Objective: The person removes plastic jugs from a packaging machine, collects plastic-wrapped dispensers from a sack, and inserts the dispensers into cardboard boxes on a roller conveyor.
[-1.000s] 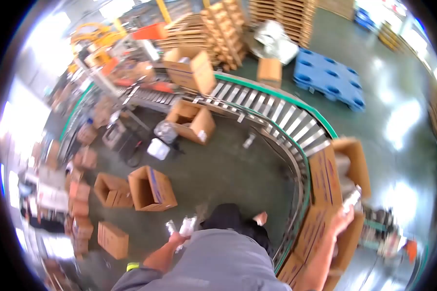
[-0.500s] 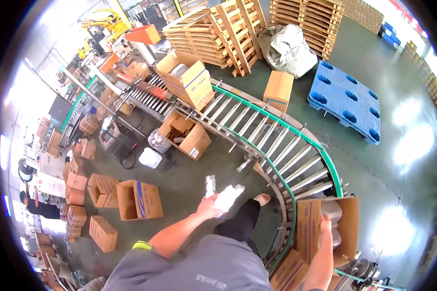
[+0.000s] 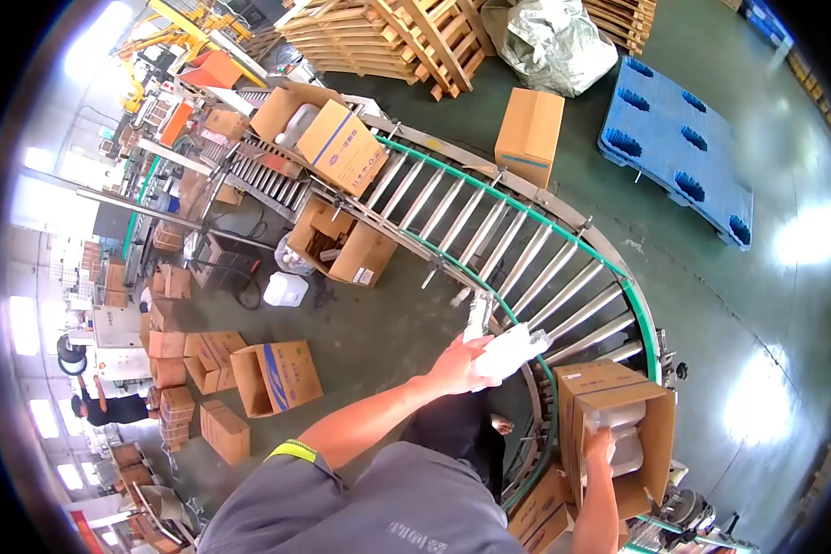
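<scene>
My left hand [image 3: 460, 367] is closed around a bundle of white and clear plastic-wrapped packets [image 3: 510, 355]. One clear packet [image 3: 478, 314] sticks up past the fingers, over the inner edge of the roller conveyor. Inside an open carton [image 3: 609, 395] at the lower right, my right hand [image 3: 601, 447] sits against pale plastic jugs [image 3: 630, 452]. Its fingers look curled together, but what they grip is too small to make out.
The curved roller conveyor [image 3: 526, 274] with green rails runs from the carton to another open carton [image 3: 344, 148] holding a jug. Beyond lie a closed carton [image 3: 529, 129] and a blue pallet [image 3: 679, 148]. Several cartons stand on the floor at left; a person [image 3: 115, 408] is far left.
My left hand has moved right with the packets, toward the conveyor and carton. My right hand has shifted slightly left and down within the carton. The whole view has turned somewhat.
</scene>
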Demonstrator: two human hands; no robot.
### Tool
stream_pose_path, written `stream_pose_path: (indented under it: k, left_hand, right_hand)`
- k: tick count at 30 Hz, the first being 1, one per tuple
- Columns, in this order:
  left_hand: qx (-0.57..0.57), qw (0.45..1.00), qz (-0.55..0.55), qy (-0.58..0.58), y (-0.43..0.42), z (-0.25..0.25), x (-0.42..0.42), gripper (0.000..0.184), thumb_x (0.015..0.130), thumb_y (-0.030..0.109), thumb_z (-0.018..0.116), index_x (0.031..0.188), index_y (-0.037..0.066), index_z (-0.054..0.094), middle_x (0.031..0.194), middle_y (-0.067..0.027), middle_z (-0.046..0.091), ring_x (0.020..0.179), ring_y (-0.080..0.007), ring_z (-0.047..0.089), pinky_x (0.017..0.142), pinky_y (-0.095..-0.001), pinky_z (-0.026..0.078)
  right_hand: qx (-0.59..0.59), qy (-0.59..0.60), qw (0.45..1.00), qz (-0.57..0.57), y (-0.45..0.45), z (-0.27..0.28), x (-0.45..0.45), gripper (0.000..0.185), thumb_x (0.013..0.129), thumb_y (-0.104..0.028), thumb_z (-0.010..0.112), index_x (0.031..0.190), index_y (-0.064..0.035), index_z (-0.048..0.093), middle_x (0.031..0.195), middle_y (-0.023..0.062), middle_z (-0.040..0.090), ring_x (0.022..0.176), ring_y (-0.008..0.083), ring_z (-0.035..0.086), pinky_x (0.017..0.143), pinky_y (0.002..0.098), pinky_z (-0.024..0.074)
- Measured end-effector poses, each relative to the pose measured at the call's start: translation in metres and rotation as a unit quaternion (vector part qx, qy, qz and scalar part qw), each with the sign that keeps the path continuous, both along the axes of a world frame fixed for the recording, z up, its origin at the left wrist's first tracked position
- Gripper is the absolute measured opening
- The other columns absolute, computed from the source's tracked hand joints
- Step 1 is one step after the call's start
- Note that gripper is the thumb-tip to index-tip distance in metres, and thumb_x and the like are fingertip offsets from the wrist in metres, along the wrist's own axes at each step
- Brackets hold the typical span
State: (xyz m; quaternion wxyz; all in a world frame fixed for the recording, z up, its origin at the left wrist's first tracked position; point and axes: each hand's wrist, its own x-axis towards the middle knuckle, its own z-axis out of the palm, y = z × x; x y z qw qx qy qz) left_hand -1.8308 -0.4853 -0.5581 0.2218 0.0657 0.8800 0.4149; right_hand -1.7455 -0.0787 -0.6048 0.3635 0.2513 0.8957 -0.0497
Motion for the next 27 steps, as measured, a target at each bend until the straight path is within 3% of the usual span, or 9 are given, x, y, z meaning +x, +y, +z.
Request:
stream_pose_path:
  k: [3,6,7,13,15,19,21,22,27]
  left_hand:
    - [0.093,0.995,0.016,-0.024,0.018,0.020,-0.010,0.061,0.072,0.040,0.083,0.120,0.006,0.067,0.137,-0.0141,0.058,0.124,-0.0329,0.054,0.107,-0.0454,0.040]
    - [0.180,0.981,0.016,-0.072,0.041,0.062,-0.015,0.059,0.072,0.031,0.084,0.120,0.004,0.064,0.119,-0.0145,0.067,0.106,-0.0270,0.064,0.096,-0.0406,0.047]
    - [0.175,0.971,0.049,-0.154,0.048,0.072,-0.011,0.055,0.072,0.025,0.084,0.118,0.002,0.064,0.107,-0.0144,0.069,0.098,-0.0238,0.066,0.090,-0.0365,0.050]
    - [0.387,0.850,0.079,-0.350,0.083,0.106,0.011,0.048,0.080,0.011,0.076,0.124,0.000,0.060,0.110,-0.0084,0.067,0.099,-0.0192,0.065,0.085,-0.0355,0.054]
    - [0.452,0.782,0.002,-0.428,0.100,0.127,0.013,0.058,0.080,0.015,0.078,0.131,0.001,0.054,0.118,-0.0080,0.064,0.106,-0.0208,0.062,0.090,-0.0376,0.053]
    - [0.454,0.692,-0.147,-0.542,0.126,0.097,0.035,0.077,0.068,0.048,0.089,0.121,-0.001,0.061,0.106,-0.0092,0.067,0.106,-0.0239,0.062,0.093,-0.0384,0.048]
    - [0.431,0.671,-0.187,-0.574,0.149,0.104,0.050,0.075,0.066,0.043,0.091,0.119,-0.002,0.062,0.106,-0.0116,0.068,0.106,-0.0252,0.061,0.095,-0.0403,0.046]
    - [0.397,0.665,-0.211,-0.596,0.164,0.119,0.053,0.080,0.065,0.040,0.091,0.125,-0.004,0.059,0.115,-0.0134,0.066,0.112,-0.0255,0.059,0.099,-0.0413,0.044]
    - [0.204,0.776,-0.331,-0.496,0.194,0.144,0.074,0.074,0.074,0.010,0.086,0.138,-0.005,0.050,0.137,-0.0088,0.057,0.123,-0.0171,0.054,0.105,-0.0334,0.041]
  right_hand:
    - [0.011,-0.135,0.987,0.083,0.048,-0.032,0.070,0.033,0.090,-0.028,0.061,0.112,-0.0048,0.069,0.113,0.0198,0.070,0.107,0.0355,0.067,0.093,0.0442,0.0544]
    - [-0.002,0.037,0.997,0.066,0.073,-0.077,0.092,0.028,0.091,-0.022,0.058,0.109,-0.0056,0.072,0.114,0.0175,0.070,0.110,0.0318,0.067,0.091,0.0420,0.0553]
    - [-0.023,-0.136,0.969,0.207,0.073,-0.075,0.076,0.031,0.094,-0.020,0.057,0.118,-0.0060,0.070,0.121,0.0177,0.068,0.111,0.0320,0.066,0.095,0.0410,0.0536]
    - [-0.082,0.085,0.957,-0.264,0.022,0.055,0.042,0.036,0.085,-0.029,0.070,0.110,-0.0029,0.068,0.113,0.0208,0.069,0.108,0.0384,0.065,0.095,0.0467,0.0516]
    - [-0.107,0.397,0.863,-0.292,-0.008,0.079,0.069,0.051,0.086,-0.041,0.071,0.120,-0.0026,0.065,0.120,0.0189,0.067,0.115,0.0319,0.063,0.100,0.0414,0.0482]
    - [-0.635,0.370,0.470,-0.488,-0.063,0.161,0.111,0.031,0.096,-0.024,0.061,0.115,0.0005,0.067,0.115,0.0096,0.070,0.113,0.0220,0.063,0.102,0.0358,0.0473]
    - [-0.585,0.421,0.540,-0.434,-0.062,0.182,0.139,0.024,0.098,-0.016,0.057,0.112,0.0007,0.066,0.111,0.0113,0.071,0.109,0.0214,0.065,0.100,0.0351,0.0488]
    - [-0.552,0.473,0.442,-0.526,-0.059,0.177,0.152,0.021,0.097,-0.016,0.059,0.107,0.0000,0.067,0.100,0.0120,0.072,0.094,0.0197,0.068,0.089,0.0338,0.0533]
    - [0.202,0.426,0.698,-0.538,0.053,0.077,0.254,0.038,0.093,-0.036,0.065,0.106,-0.0002,0.060,0.093,0.0183,0.069,0.090,0.0301,0.070,0.076,0.0434,0.0545]
